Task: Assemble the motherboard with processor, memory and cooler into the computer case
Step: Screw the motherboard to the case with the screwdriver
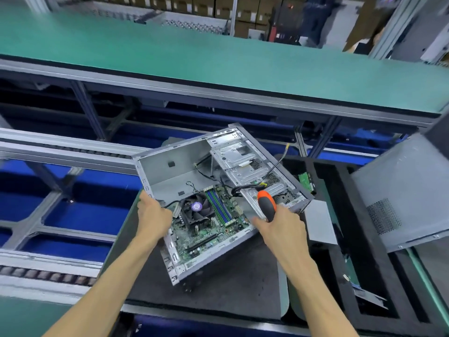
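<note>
Now computer case between fingers (tilted)

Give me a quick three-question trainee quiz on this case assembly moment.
1. True or false: the green motherboard with black cooler fan already sits inside the grey metal computer case.
2. What does the right hand grip?
A. orange-and-black screwdriver
B. pliers
C. cable
3. The left hand holds the case's ____ edge.

Key: 1 true; 2 A; 3 left.
</note>
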`<state>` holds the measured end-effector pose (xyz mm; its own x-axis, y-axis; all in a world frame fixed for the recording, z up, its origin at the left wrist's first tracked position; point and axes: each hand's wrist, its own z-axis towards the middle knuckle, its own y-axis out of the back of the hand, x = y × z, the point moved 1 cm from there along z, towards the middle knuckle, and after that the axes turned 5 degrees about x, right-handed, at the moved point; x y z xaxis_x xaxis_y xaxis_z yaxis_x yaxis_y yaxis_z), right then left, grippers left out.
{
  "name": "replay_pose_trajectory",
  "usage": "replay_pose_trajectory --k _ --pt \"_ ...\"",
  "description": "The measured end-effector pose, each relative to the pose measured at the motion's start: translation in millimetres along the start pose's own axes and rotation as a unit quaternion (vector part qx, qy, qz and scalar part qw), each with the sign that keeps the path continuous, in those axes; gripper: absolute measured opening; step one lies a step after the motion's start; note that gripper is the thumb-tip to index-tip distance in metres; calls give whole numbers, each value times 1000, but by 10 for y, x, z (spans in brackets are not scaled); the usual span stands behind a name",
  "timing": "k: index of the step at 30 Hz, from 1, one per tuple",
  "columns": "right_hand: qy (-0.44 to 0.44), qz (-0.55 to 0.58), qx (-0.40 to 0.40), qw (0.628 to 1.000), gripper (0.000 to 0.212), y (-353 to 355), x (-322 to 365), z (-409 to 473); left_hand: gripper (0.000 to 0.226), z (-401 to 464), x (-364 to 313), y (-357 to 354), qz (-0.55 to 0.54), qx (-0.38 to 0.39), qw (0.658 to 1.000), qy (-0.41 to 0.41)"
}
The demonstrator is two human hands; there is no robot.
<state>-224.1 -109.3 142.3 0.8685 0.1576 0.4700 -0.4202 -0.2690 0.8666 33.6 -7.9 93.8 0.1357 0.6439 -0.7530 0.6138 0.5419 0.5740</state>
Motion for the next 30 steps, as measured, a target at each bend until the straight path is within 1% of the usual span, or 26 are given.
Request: replay_pose_trajectory --k 3,5,7,9,11,12,13,14,15,16,17,18,19,20,21,25,30 --pt "-4 13 2 1000 37 32 4 101 61 -159 57 -70 8 7 1000 5" --pt "-6 23 0 1000 38 41 12 154 70 -262 89 -123 22 13 1000 -1" --pt "-10 35 -3 999 40 35 13 187 77 -286 78 -120 48 2 999 -11" --pt "-19 39 -11 999 41 11 0 193 82 -194 49 -26 90 -34 995 -6" --pt "-26 42 -14 999 45 -43 -11 164 78 -57 -3 120 86 -89 992 -8" --pt "-28 43 -12 999 47 -78 -10 144 73 -5 -44 193 76 -117 990 -35" --pt "-29 46 -12 998 48 -113 -6 128 67 49 -85 238 78 -141 983 -85" --pt "-30 50 -13 998 48 -143 -2 116 59 88 -134 257 91 -150 973 -151" --pt "-31 56 -16 998 47 -166 5 113 43 135 -167 256 118 -143 956 -229" --pt "-30 61 -20 998 45 -182 11 114 20 167 -203 245 140 -113 940 -289" --pt "-26 62 -25 997 43 -192 12 124 13 198 -231 214 174 -59 930 -319" --pt "-21 61 -30 997 42 -197 12 135 35 237 -229 165 223 -10 918 -328" --pt "-16 58 -35 998 43 -204 6 149 51 274 -207 127 284 19 904 -320" --pt "-11 53 -39 998 43 -209 1 166 59 291 -200 108 324 21 893 -311" --pt "-6 47 -43 998 43 -212 -13 191 62 302 -189 78 342 8 886 -315" --pt "4 54 -47 997 39 -185 -115 364 64 170 -168 -43 357 -17 882 -308" --pt "42 50 -30 997 36 -120 -264 771 58 -140 -210 -305 404 17 868 -288"
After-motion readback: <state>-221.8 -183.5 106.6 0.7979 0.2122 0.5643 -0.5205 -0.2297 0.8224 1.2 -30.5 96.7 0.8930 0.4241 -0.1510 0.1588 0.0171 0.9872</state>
